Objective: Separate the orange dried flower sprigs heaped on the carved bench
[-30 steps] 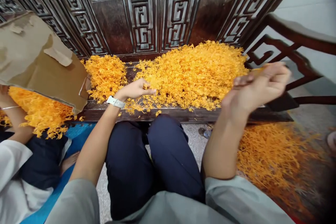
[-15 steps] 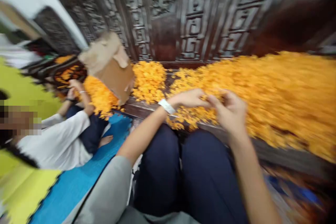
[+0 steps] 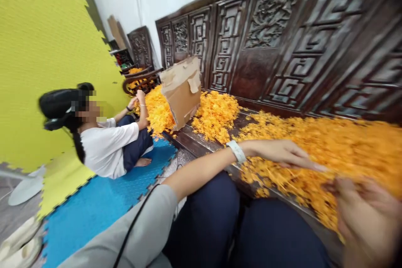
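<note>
A big heap of thin orange strands (image 3: 329, 150) covers the seat of a dark carved wooden bench (image 3: 201, 144). My left hand (image 3: 282, 155), with a white watch on the wrist, lies stretched out over the near edge of the heap, fingers extended onto the strands. My right hand (image 3: 364, 213) is at the lower right, blurred, its fingers curled close to the heap; what it holds cannot be made out.
Another person (image 3: 106, 138) in a white shirt sits on blue and yellow foam mats (image 3: 94, 205) at the left, hands at a further orange pile (image 3: 157, 111). A torn cardboard box (image 3: 182, 92) stands on the bench between the piles. A white fan base (image 3: 23, 190) rests at far left.
The view has swung left, bringing the seated person and mats fully into sight. My right hand dropped from a raised position down to the heap's near edge; my left hand stayed on the strands.
</note>
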A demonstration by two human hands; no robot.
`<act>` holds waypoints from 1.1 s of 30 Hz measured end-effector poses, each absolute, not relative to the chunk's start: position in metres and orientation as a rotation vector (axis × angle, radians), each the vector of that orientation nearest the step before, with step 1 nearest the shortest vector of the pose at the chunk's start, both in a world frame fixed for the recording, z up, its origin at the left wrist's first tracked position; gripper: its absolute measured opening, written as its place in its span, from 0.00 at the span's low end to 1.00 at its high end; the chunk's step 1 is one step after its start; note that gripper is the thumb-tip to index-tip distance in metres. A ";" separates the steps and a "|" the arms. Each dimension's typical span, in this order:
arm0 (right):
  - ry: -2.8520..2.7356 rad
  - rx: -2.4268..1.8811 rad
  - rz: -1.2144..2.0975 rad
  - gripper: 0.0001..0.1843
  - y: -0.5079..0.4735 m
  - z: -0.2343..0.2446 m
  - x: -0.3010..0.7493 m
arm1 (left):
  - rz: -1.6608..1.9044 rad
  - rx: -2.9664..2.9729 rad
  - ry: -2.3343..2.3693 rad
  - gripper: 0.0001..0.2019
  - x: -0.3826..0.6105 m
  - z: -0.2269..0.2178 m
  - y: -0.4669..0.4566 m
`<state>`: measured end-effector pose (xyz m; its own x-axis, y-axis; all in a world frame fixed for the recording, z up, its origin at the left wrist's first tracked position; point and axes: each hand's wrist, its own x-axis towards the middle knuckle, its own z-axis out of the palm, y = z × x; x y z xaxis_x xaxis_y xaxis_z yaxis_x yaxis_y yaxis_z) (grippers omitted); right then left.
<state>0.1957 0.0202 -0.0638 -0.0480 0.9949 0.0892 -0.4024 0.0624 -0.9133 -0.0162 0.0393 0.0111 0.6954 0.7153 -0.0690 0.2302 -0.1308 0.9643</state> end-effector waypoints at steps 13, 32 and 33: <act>-1.175 -1.196 0.808 0.04 0.063 -0.064 0.172 | 0.796 1.534 1.082 0.23 0.003 0.046 0.009; -1.173 -1.192 0.926 0.19 0.078 -0.076 0.205 | 1.270 1.122 0.941 0.23 0.027 0.087 -0.001; -1.191 -1.138 0.981 0.20 0.074 -0.077 0.205 | 1.273 1.138 1.013 0.21 0.027 0.080 0.004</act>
